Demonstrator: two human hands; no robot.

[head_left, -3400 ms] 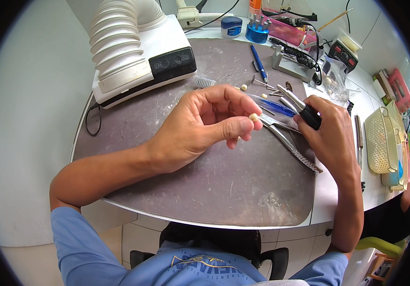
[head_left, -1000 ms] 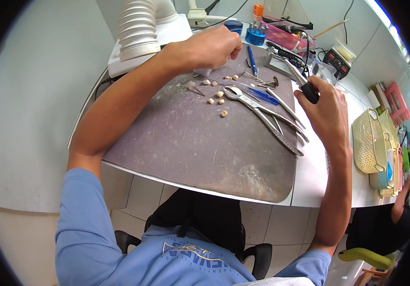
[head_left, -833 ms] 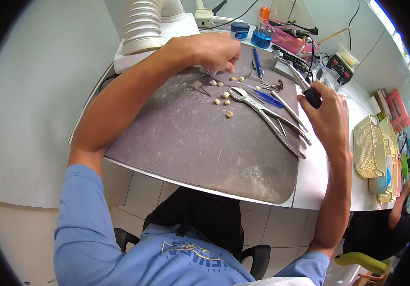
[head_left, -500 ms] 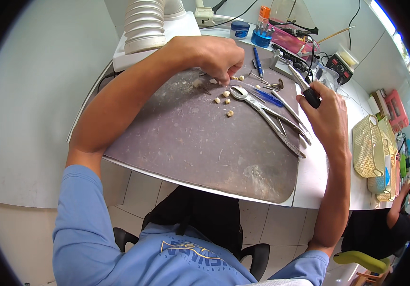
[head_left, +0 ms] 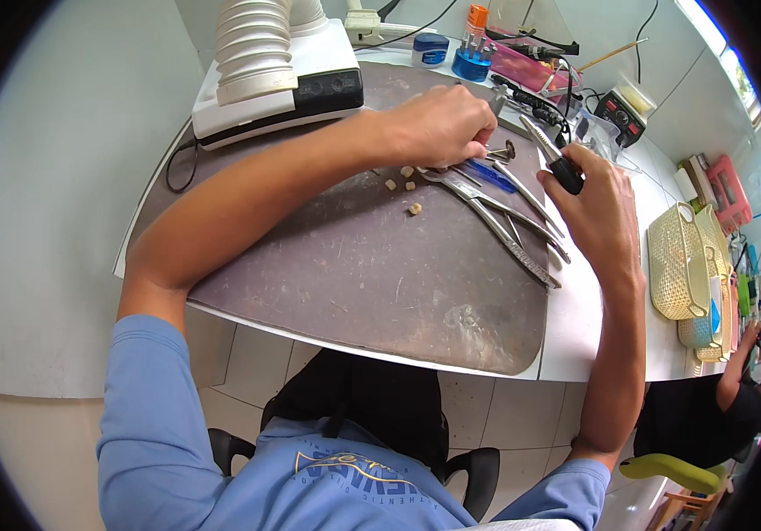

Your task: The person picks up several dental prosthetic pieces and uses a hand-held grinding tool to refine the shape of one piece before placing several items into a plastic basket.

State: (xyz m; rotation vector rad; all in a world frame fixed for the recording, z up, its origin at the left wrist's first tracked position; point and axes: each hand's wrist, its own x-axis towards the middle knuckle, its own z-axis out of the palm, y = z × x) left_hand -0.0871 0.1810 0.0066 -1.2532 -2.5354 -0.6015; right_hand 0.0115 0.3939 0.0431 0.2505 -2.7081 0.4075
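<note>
My left hand [head_left: 442,124] reaches across the mat with its fingers curled down over the tool heads. Whatever is between those fingers is hidden. Small cream tooth-shaped pieces [head_left: 410,186] lie just below its wrist, and one yellowish piece [head_left: 415,209] sits nearer to me. Large metal pliers [head_left: 509,226] rest beside them, jaws partly under my left hand. A blue-handled tool [head_left: 491,175] and a slim metal tool [head_left: 531,195] lie alongside. On the right, my right hand [head_left: 600,190] is closed around the black end of a ribbed silver handpiece [head_left: 566,175], which points away from me.
A white box with a thick ribbed hose [head_left: 255,53] stands at the back left. Behind are a blue bur holder [head_left: 472,62], a blue jar [head_left: 430,50], a pink tray [head_left: 531,69] and a control unit [head_left: 619,117]. Woven baskets [head_left: 680,265] line the right; another person sits beyond.
My left hand has moved right, away from the tooth-shaped pieces to over the tools. It uncovers the front of the white box. My right hand keeps its hold on the handpiece.
</note>
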